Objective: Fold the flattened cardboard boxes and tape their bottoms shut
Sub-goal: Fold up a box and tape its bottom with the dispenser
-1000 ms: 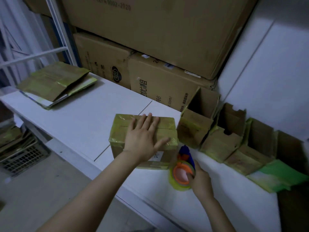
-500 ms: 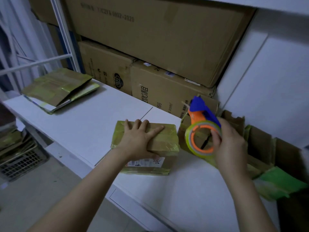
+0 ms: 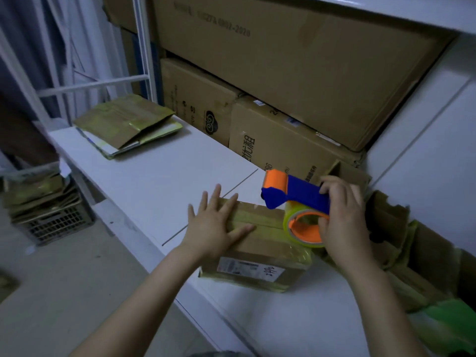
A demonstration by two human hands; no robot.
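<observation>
The big brown cardboard carton (image 3: 296, 73) on top of the stack has a faint dark printed code on its front; only the ending, "0002-2020", reads. On the brown carton (image 3: 278, 140) beneath it, large dark Chinese characters (image 3: 247, 148) run sideways and look like "优湘", with two digits below that seem to be "66" and a lone "2" near the top edge. The smaller brown carton (image 3: 195, 104) to its left carries a round cloud-shaped logo (image 3: 211, 121) and tiny symbols too small to read. The small tape-wrapped cardboard box (image 3: 260, 251) at the table front bears a white shipping label (image 3: 251, 266): print illegible, with a handwritten scrawl starting "2"
</observation>
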